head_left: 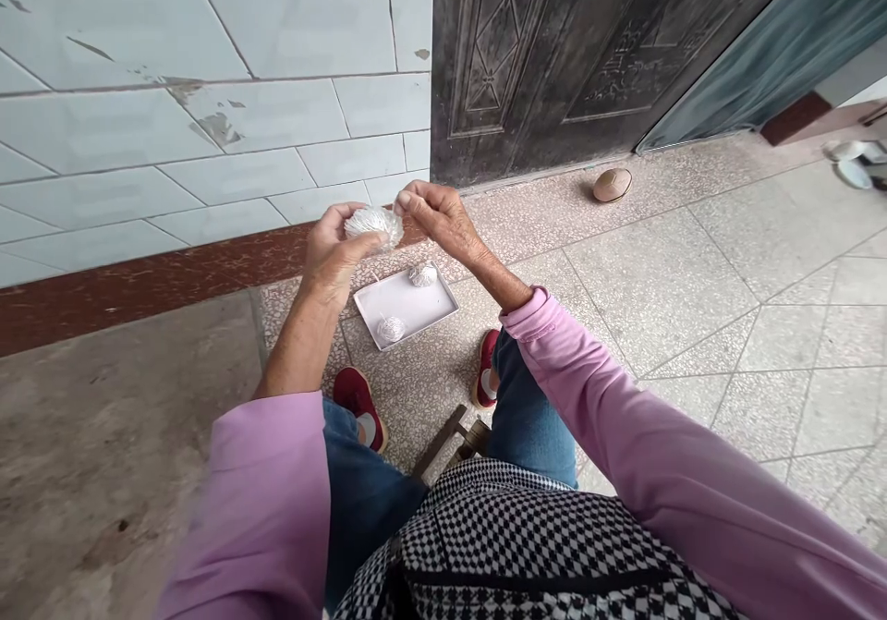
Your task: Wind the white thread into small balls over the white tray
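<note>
My left hand [334, 249] is closed around a ball of shiny white string [374, 224], with the thumb laid across its near side. Close by the ball's right edge, my right hand [439, 218] has thumb and forefinger pinched together on a thin, pale strand of the string. The strand is faint against the wall. Below both hands, a shallow white tray [408, 302] lies on the floor. Two smaller white string balls sit in it: one ball [422, 274] at the far right corner, another ball [391, 328] at the near left.
A tiled wall [277, 112] and dark carved door [527, 56] stand ahead. A brown rounded object [612, 186] rests on the floor by the door. Under me is part of a wooden stool [443, 444], between red shoes [358, 403]. White dishes [852, 173] lie far right.
</note>
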{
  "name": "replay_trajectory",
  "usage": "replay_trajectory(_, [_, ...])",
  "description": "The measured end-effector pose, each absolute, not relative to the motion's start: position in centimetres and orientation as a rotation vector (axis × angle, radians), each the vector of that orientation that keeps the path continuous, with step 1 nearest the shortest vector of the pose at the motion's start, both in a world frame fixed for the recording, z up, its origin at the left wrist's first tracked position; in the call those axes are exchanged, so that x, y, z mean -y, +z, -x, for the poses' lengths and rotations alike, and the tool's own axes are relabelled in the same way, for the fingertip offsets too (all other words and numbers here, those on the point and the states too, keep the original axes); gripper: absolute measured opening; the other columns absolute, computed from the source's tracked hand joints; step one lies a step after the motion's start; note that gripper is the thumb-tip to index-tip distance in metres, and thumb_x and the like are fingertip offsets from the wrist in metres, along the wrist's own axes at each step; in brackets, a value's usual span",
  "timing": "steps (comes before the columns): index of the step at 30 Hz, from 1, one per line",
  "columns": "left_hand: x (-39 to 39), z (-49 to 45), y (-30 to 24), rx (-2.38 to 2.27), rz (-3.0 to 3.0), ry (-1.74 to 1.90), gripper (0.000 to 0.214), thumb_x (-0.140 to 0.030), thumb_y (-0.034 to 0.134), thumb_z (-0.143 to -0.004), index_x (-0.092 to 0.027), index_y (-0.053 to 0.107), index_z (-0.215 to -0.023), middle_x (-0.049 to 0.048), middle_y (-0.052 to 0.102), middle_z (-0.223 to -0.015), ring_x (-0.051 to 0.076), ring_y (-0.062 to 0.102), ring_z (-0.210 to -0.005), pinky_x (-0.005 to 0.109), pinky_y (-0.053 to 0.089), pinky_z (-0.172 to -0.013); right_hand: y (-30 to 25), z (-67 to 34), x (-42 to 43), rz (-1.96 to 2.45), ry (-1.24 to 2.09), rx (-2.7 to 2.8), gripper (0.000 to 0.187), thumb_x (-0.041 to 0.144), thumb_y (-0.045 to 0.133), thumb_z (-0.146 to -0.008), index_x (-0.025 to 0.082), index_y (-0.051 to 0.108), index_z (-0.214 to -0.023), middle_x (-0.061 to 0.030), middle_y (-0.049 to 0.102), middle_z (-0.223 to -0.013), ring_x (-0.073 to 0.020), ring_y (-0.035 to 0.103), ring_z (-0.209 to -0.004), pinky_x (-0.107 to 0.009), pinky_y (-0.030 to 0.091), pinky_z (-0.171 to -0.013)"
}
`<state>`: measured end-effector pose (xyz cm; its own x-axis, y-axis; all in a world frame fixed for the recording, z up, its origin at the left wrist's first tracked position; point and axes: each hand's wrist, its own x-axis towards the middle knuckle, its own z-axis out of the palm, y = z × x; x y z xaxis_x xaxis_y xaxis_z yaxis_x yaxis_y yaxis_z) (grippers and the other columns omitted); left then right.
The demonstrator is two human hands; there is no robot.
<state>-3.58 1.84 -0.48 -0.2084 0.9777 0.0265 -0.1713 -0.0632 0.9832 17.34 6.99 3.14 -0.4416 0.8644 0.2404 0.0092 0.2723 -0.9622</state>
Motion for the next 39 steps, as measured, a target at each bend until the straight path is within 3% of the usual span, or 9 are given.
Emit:
replay_trajectory(7, [-0.4,1.5,1.6,-0.918,-1.064,1.305,0.065,-0.037,0.113,-0.065,-0.023,0.081,-0.121,0.0091,0.087,-0.117,0.034,0.086,-0.113,0.049,0.076,-0.104,2.3,-17.9,-8.1,0.918,1.361,1.590,0.065,0.075,0.081,-0.129,0.026,0.055,-0.093,0.0041,0.042,-0.078,-0.0158,0.044,-0.072,-0.025,0.040,-0.061])
replay_trajectory(13, [-0.4,1.6,1.4,-0.843,-0.967,1.350,0.069,-0.043,0.119,-0.067,-0.025,0.090,-0.127,0.0117,0.088,-0.131,0.036,0.086,-0.125,0.047,0.077,-0.104,1.6,-16.9,-8.4,0.950,1.379,1.561,0.072,0.077,0.081,-0.127,0.026,0.050,-0.086,0.0051,0.044,-0.077,-0.0144,0.041,-0.072,-0.026,0.038,-0.063])
replay_trajectory(17, [-0.9,1.9,1.4,-0.840,-0.913,1.446,0.065,-0.048,0.118,-0.070,-0.023,0.085,-0.119,0.0143,0.088,-0.129,0.042,0.083,-0.139,0.051,0.076,-0.111,1.1,-16.3,-8.2,0.905,1.312,1.620,0.067,0.071,0.081,-0.128,0.025,0.054,-0.088,0.0039,0.047,-0.081,-0.0164,0.045,-0.079,-0.028,0.039,-0.069])
replay_trajectory(22, [-2.2,3.9,1.7,-0.793,-0.686,1.724,0.071,-0.041,0.118,-0.057,-0.024,0.080,-0.114,0.0187,0.091,-0.142,0.039,0.074,-0.146,0.046,0.073,-0.111,0.3,-15.9,-7.4,0.836,1.313,1.805,0.051,0.055,0.073,-0.135,0.021,0.069,-0.097,0.0057,0.047,-0.078,-0.0158,0.039,-0.076,-0.031,0.037,-0.073])
replay_trajectory(26, [-3.1,8.3,1.9,-0.882,-0.545,1.947,0.057,-0.035,0.102,-0.068,-0.028,0.074,-0.117,0.0121,0.090,-0.152,0.034,0.074,-0.151,0.044,0.073,-0.113,-0.2,-16.7,-7.8,0.796,1.338,1.852,0.058,0.067,0.076,-0.133,0.021,0.070,-0.098,0.0074,0.045,-0.074,-0.0145,0.037,-0.072,-0.030,0.034,-0.069])
replay_trajectory(30, [-2.8,15.2,1.7,-1.065,-0.437,2.069,0.056,-0.034,0.088,-0.074,-0.031,0.066,-0.126,0.0053,0.088,-0.159,0.029,0.070,-0.167,0.045,0.070,-0.130,-0.5,-18.9,-9.6,0.789,1.299,1.883,0.062,0.069,0.081,-0.131,0.021,0.068,-0.094,0.0068,0.047,-0.074,-0.0135,0.038,-0.071,-0.028,0.033,-0.066])
replay_trajectory(36, [2.9,25.1,1.6,-1.447,-0.342,2.092,0.060,-0.037,0.079,-0.061,-0.036,0.061,-0.118,-0.0019,0.080,-0.183,0.024,0.063,-0.183,0.040,0.060,-0.147,-0.6,-24.5,-12.7,0.968,1.308,1.831,0.061,0.057,0.095,-0.122,0.023,0.063,-0.083,0.0090,0.042,-0.067,-0.0120,0.035,-0.066,-0.025,0.027,-0.060])
replay_trajectory(39, [7.1,27.2,1.9,-1.591,-0.465,1.975,0.055,-0.042,0.083,-0.059,-0.041,0.062,-0.109,-0.0170,0.084,-0.176,0.021,0.053,-0.191,0.039,0.048,-0.157,-0.5,-27.7,-13.8,1.181,1.253,1.715,0.055,0.042,0.093,-0.120,0.026,0.058,-0.080,0.0099,0.039,-0.064,-0.0120,0.031,-0.062,-0.025,0.027,-0.059])
